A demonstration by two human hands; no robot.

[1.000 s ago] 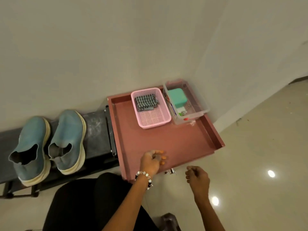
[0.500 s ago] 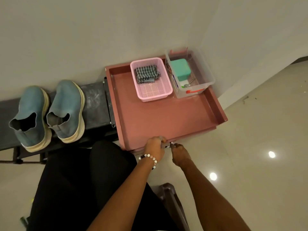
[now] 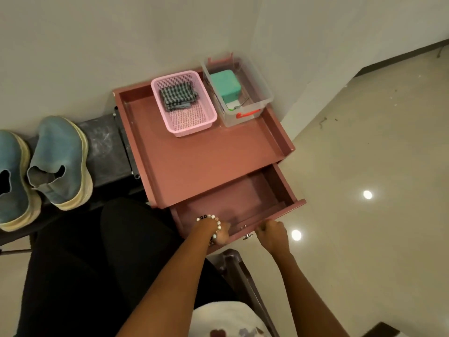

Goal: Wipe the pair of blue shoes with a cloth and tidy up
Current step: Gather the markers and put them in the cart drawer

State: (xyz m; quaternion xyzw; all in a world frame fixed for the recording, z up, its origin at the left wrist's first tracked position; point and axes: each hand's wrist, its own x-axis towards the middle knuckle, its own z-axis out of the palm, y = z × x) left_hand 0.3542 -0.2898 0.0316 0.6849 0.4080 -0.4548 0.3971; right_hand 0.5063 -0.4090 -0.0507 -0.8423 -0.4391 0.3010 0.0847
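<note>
**Both hands at the front of an open drawer; shoes and cloth untouched**

Red-brown cabinet [image 3: 206, 154] stands in a wall corner, its drawer [image 3: 233, 200] pulled out toward the person, inside bare and visible. Left hand [image 3: 220, 233], beaded bracelet [image 3: 213, 221] on the wrist, sits at the drawer's front edge left of the small metal knob [image 3: 247, 236]; fingers drop over the edge and are hidden and blurred, so cannot tell if they curl round it or hold anything. Right hand [image 3: 272, 233] is at the same front edge, right of the knob, fingers curled into a loose fist; whether they grip the panel or just rest against it cannot be told. Knob sits free between the two hands.

Pair of blue shoes [image 3: 58, 161] with cream soles stands side by side on a dark bench [image 3: 104, 144] left of the cabinet, toes to the wall, heels to the person; left shoe cut off by the frame edge. Checked cloth [image 3: 178, 96], folded, lies in the far end of a pink basket [image 3: 184, 103] on the cabinet top. Just beside the basket on the right, a clear plastic box [image 3: 239, 91] with a red handle holds a green block [image 3: 224, 86] and small items too small to tell.

Person's black-clad legs [image 3: 97, 263] fill lower left. Glossy tiled floor [image 3: 364, 215] on the right shows ceiling-light reflections.
</note>
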